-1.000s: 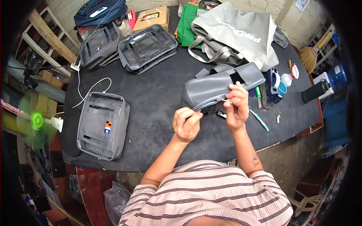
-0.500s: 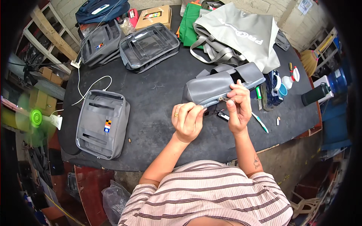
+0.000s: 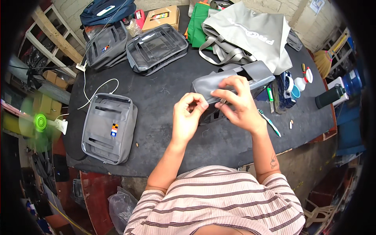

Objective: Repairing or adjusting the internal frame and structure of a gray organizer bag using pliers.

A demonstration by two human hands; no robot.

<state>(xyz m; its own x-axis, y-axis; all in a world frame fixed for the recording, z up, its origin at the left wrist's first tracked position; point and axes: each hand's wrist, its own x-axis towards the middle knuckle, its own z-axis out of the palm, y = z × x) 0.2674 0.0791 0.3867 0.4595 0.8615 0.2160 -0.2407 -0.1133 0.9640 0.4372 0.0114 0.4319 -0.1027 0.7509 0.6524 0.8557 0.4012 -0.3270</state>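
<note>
A grey zippered bag (image 3: 211, 82) stands on the black table in front of me, its zipper edge facing my body. At its near left end, the thumb and index finger of my left hand (image 3: 186, 117) are pinched together; whatever lies between the tips is too small to make out. My right hand (image 3: 243, 105) hovers at the zipper edge, with thumb and fingers curved apart. A small metal zipper pull (image 3: 223, 101) shows between them. The right hand covers much of the bag's front.
Another grey bag with a clear panel (image 3: 105, 129) lies at the left, with two more (image 3: 156, 49) behind. A big grey tote (image 3: 246, 35) fills the back right. A green cutter (image 3: 270, 94), a toothbrush (image 3: 270, 123) and a spray bottle (image 3: 301, 80) lie or stand right.
My right thumb and fingers have come off the zipper pull and spread, shifting left along the edge. My left hand has turned from gripping the zipper end to a fingertip pinch.
</note>
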